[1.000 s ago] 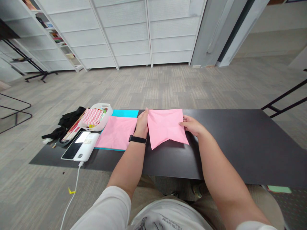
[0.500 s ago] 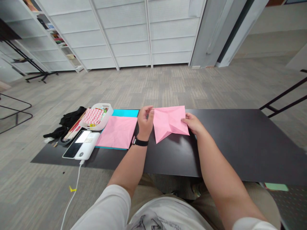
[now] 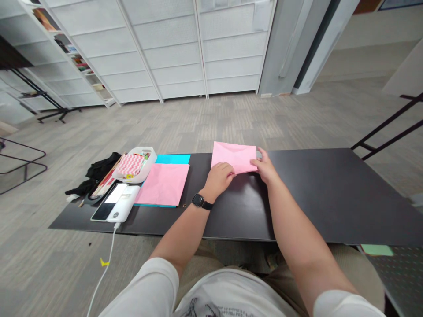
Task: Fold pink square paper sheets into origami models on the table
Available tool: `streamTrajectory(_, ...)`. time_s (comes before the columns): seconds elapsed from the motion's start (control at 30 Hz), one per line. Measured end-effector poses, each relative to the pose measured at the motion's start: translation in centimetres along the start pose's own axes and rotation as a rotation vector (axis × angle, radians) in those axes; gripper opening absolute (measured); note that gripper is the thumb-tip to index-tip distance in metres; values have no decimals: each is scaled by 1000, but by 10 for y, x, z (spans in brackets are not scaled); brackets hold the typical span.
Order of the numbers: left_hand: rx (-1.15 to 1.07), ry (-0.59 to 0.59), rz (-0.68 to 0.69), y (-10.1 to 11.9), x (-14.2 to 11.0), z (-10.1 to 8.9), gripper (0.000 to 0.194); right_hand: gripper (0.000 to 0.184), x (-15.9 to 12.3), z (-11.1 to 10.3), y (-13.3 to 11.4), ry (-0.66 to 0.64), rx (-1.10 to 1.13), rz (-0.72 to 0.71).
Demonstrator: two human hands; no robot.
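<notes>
A creased sheet of pink paper is held over the dark table in the middle of the view, its near edge folded. My left hand, with a black watch on the wrist, pinches that near edge between thumb and fingers. At the sheet's right side, my right hand grips the corner, thumb on top and some fingers behind it. To the left of my hands, more pink paper lies flat on top of a bright blue sheet.
On the table's left end are a white basket with a pink zigzag packet, a phone, a white power bank with a cable hanging off the edge, a dark tray of sticks and black cloth. White shelving stands beyond.
My left hand has moved from the sheet's upper left corner down to its near edge and closed there. The sheet's lower left point, which hung down, is now folded in.
</notes>
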State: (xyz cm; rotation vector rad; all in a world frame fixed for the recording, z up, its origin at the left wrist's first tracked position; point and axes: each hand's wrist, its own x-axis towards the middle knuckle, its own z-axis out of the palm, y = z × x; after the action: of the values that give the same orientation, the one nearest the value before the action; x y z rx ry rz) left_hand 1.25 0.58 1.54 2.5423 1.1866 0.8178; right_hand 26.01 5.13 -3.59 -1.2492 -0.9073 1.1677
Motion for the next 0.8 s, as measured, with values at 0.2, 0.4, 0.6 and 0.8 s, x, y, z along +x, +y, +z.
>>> streamTrajectory(0.2,-213,177,-276,11,3,-55,16,57,-7,-3,-13,-38,-169,-100)
streamTrajectory(0.4,-349,220,-345,1,5,-101,24,79,-20,0,-31,-233,-286,-210)
streamTrajectory(0.6,-378,212,-377,-6,0,-127,31,49,-43,3,-69,-218,-538,-428)
streamTrajectory(0.8,-290,274,-372,-4,-4,-141,30,49,-76,-4,-109,-406,-468,-277)
